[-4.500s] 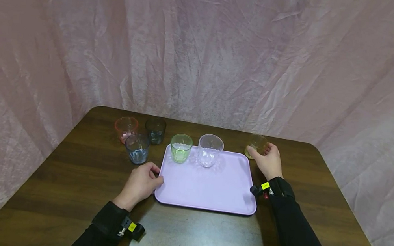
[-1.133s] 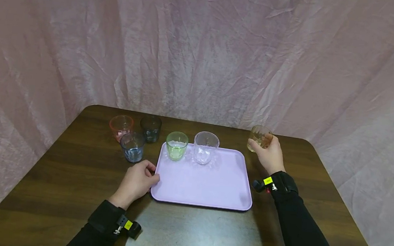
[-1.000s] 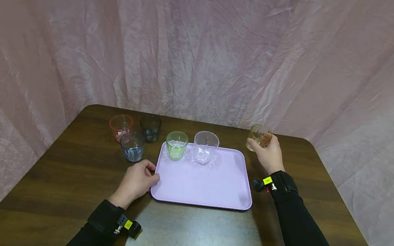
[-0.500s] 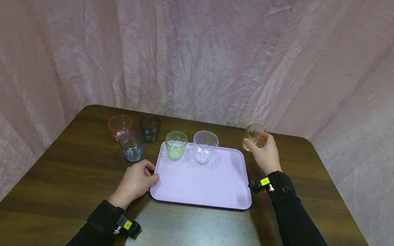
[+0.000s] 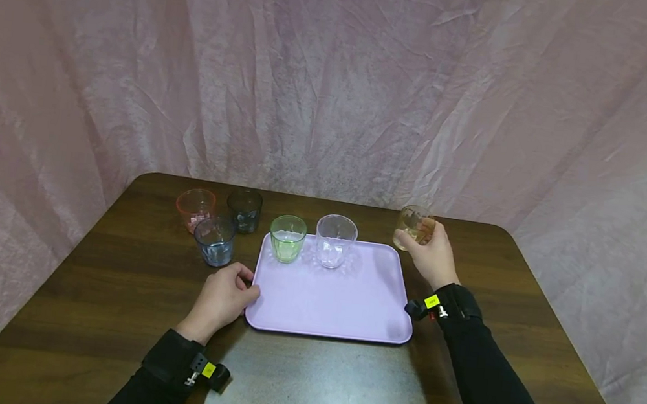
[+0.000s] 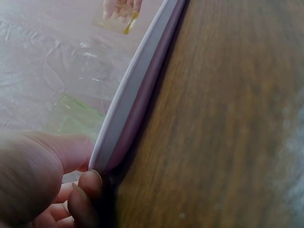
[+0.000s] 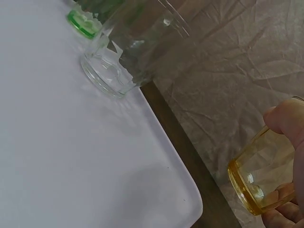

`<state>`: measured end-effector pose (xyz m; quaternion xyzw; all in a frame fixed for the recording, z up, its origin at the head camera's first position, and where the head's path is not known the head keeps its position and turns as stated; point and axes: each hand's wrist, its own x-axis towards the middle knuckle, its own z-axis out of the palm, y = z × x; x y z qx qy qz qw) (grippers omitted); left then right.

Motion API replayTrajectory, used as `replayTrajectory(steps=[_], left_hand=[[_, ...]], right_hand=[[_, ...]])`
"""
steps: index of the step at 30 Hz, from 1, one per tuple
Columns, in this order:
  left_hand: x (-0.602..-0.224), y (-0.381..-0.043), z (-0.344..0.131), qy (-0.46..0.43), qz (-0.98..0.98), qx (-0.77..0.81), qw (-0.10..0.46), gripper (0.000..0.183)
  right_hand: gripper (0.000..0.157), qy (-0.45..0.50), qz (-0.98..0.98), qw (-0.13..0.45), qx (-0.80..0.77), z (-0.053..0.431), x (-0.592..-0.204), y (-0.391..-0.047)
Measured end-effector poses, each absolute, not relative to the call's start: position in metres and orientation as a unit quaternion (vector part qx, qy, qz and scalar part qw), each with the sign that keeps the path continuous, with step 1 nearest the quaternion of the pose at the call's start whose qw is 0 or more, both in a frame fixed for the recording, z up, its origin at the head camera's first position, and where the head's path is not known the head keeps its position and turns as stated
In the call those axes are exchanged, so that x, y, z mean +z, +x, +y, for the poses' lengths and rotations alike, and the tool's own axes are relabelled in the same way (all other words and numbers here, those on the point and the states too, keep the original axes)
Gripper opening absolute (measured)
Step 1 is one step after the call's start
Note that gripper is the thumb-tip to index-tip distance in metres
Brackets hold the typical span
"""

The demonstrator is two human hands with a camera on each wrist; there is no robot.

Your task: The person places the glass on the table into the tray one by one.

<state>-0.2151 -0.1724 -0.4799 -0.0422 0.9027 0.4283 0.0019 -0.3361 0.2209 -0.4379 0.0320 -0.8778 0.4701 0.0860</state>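
My right hand [image 5: 435, 258] grips a yellow-tinted glass tumbler [image 5: 410, 226], held above the table just beyond the tray's far right corner. In the right wrist view, the thumb and fingers wrap the tumbler [image 7: 263, 171], whose thick amber base is apart from the tray. My left hand [image 5: 220, 299] pinches the left rim of the lilac tray [image 5: 331, 300]; thumb and fingertip meet at that rim [image 6: 116, 114] in the left wrist view. Standing on the tray along its far edge are a green glass [image 5: 287, 241] and a taller clear glass [image 5: 335, 242].
Left of the tray, a blue glass [image 5: 215, 243], a red-orange glass [image 5: 195, 209] and a dark grey glass [image 5: 244, 210] stand close together on the wooden table [image 5: 92, 297]. Behind the table hangs a pink curtain [image 5: 333, 99].
My right hand has lifted the yellow tumbler off the table and carried it left, closer to the tray's far right corner. The left hand keeps its place at the tray's rim.
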Motion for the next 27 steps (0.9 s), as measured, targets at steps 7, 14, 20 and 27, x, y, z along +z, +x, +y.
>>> replayTrajectory(steps=[7, 14, 20, 27], left_hand=[[-0.48, -0.215, -0.173, -0.039, 0.905, 0.424, -0.002, 0.023], [-0.48, -0.215, -0.172, -0.042, 0.904, 0.425, 0.001, 0.024], [-0.48, -0.215, -0.172, -0.042, 0.904, 0.424, -0.001, 0.024], [-0.48, -0.215, -0.172, -0.041, 0.905, 0.424, -0.001, 0.024]], right_hand=[[0.092, 0.033, -0.875, 0.081, 0.476, 0.216, -0.44, -0.333], [0.089, 0.043, -0.87, 0.084, 0.483, 0.212, -0.445, -0.331], [0.089, 0.049, -0.874, 0.079, 0.477, 0.209, -0.447, -0.329], [0.087, 0.045, -0.876, 0.071, 0.474, 0.204, -0.448, -0.326]])
